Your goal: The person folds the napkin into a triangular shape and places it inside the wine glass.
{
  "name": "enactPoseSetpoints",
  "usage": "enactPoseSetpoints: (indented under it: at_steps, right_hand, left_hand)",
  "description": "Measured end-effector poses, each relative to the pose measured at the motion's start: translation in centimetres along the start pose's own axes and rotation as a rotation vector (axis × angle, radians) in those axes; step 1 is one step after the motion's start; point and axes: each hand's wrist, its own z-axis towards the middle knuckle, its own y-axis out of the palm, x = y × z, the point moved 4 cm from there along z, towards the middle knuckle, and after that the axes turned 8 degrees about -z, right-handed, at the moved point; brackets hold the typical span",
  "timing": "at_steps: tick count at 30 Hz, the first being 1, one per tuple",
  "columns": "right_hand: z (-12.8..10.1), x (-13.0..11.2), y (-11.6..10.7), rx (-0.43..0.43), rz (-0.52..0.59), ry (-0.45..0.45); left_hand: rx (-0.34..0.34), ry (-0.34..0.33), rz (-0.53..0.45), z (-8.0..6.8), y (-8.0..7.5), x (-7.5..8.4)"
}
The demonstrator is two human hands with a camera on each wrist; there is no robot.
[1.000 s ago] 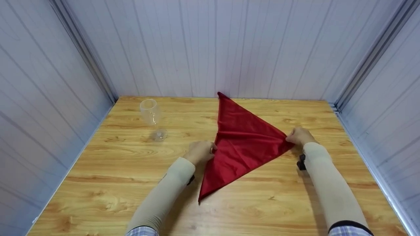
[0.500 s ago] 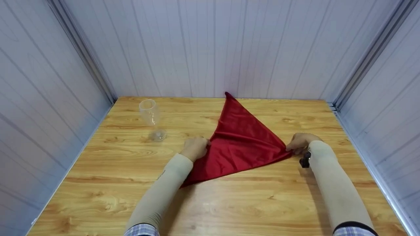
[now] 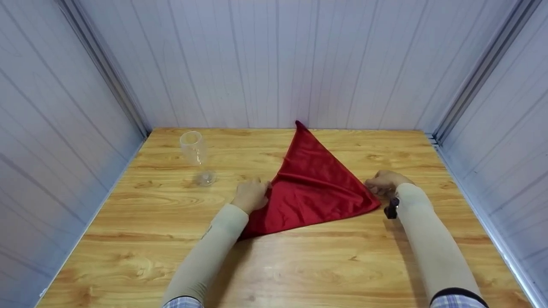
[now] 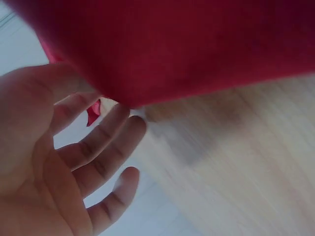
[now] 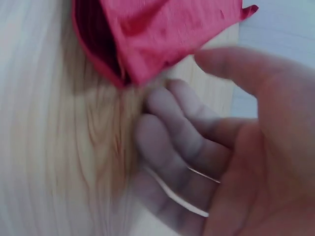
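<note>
A red cloth (image 3: 317, 179), folded into a triangle, lies on the wooden table with its far tip against the back wall. My left hand (image 3: 251, 196) pinches its left edge; in the left wrist view the thumb and index finger meet at the cloth (image 4: 172, 44), while the other fingers are spread loosely below. By the cloth's right corner is my right hand (image 3: 386, 183). In the right wrist view its loosely bent fingers (image 5: 162, 137) are apart from the cloth corner (image 5: 147, 59) and hold nothing. The left hand and forearm hide the cloth's near-left corner.
A clear stemmed glass (image 3: 195, 152) stands upright at the left rear of the wooden table (image 3: 299, 269). Pale panel walls (image 3: 274, 64) close off the back and both sides.
The left hand has moved slightly left with the cloth's edge, swinging the near corner left and up. The right hand has let go of the right corner, which now lies lower on the table.
</note>
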Motion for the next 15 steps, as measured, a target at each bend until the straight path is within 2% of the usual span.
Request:
enactPoseSetpoints:
  at_steps: [5,8,12,15]
  right_hand:
    - [1.4,-0.8,0.0,0.219,-0.079,-0.047]
    - [2.3,-1.4,0.3,0.319,-0.095,-0.063]
    - [3.3,-1.7,0.7,0.386,-0.057,-0.048]
    - [3.7,-1.7,0.9,0.400,-0.020,-0.041]
  left_hand:
    - [-0.031,-0.010,-0.019,-0.8,-0.1,0.3]
    - [-0.036,-0.020,-0.025,-1.2,-0.1,0.5]
    - [-0.032,-0.033,-0.021,-1.4,-0.1,0.6]
    - [-0.028,-0.049,-0.018,-1.4,-0.1,0.6]
